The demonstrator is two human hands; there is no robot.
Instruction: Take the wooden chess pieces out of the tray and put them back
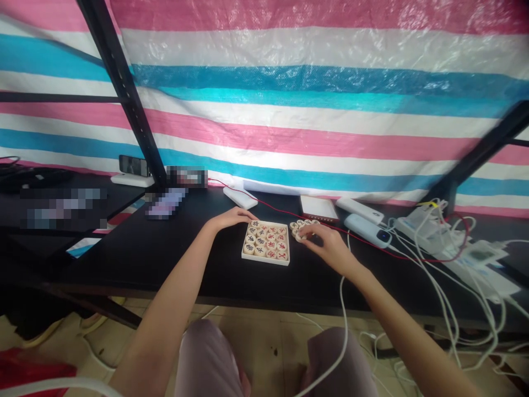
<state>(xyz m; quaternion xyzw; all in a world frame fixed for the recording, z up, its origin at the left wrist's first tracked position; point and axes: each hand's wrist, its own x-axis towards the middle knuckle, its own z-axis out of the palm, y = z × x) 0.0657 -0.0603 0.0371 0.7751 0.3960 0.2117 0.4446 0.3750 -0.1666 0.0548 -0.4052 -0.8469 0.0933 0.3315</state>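
A shallow cream tray (265,258) lies on the black table (173,253), filled with several round wooden chess discs marked in red and black. Just to its right lies a small cluster of loose discs (303,224). My left hand (231,219) rests at the tray's far left corner, its fingers curved against the rim. My right hand (320,240) reaches over the loose cluster, fingertips pinched on one disc (299,236) at the near edge of the pile.
White power banks (367,230) and a flat white box (318,208) lie behind the tray, crossed by a red wire. Chargers with tangled white cables (446,242) crowd the right end. A phone on a stand (133,166) sits far left. Striped tarp hangs behind.
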